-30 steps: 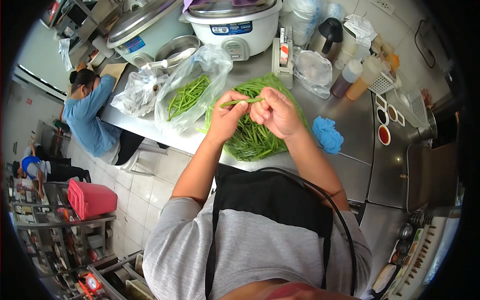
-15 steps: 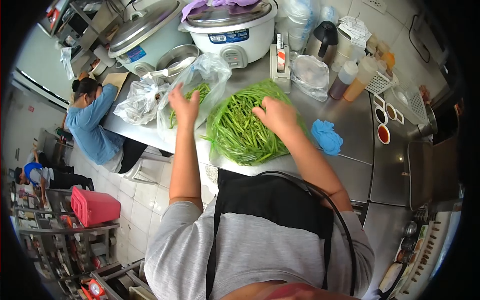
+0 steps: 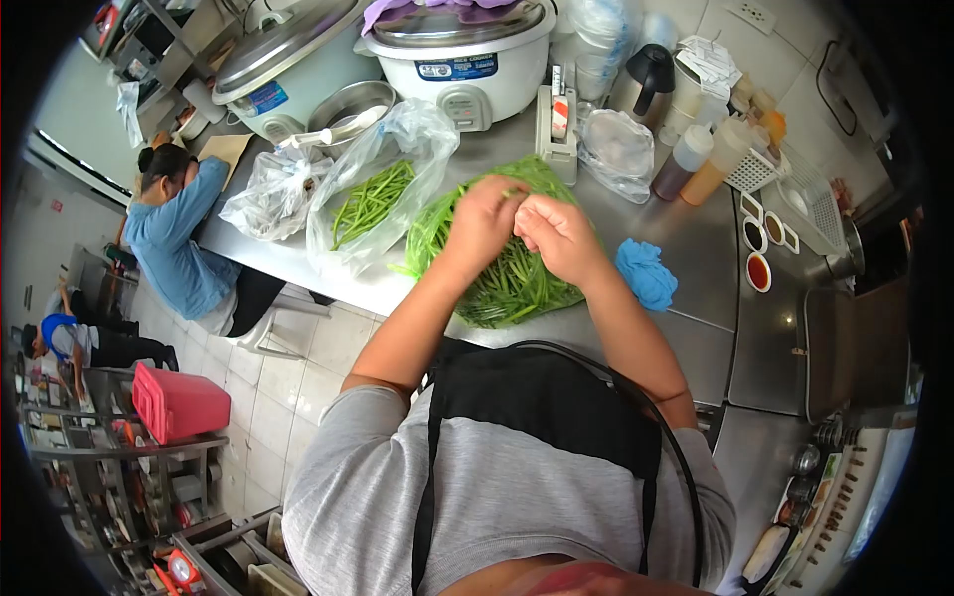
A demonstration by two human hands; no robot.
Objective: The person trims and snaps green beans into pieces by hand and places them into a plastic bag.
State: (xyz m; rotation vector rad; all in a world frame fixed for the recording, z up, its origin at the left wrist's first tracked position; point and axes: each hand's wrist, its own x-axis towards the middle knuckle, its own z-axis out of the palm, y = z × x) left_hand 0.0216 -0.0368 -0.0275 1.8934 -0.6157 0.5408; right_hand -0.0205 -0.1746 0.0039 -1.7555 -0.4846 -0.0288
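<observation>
My left hand point(image 3: 482, 226) and my right hand point(image 3: 561, 236) meet fingertip to fingertip above a green plastic bag point(image 3: 429, 221) spread open on the steel counter. Long green beans point(image 3: 512, 288) fill this bag. Both hands are closed in a pinch, with a bit of green bean point(image 3: 513, 192) showing at the fingertips; the fingers hide most of it. Left of the green bag lies an open clear plastic bag point(image 3: 422, 149) with a smaller pile of green beans point(image 3: 373, 204) inside.
A knotted white bag point(image 3: 273, 199) lies farther left. Behind stand two rice cookers point(image 3: 462, 65) and a metal bowl point(image 3: 353, 104). A crumpled blue glove point(image 3: 646, 273) and sauce bottles point(image 3: 686, 159) are to the right. A person in a blue shirt point(image 3: 177, 238) sits at the counter's left end.
My left hand has moved right, from over the clear bag to my right hand above the green bag. The beans in the clear bag are now uncovered.
</observation>
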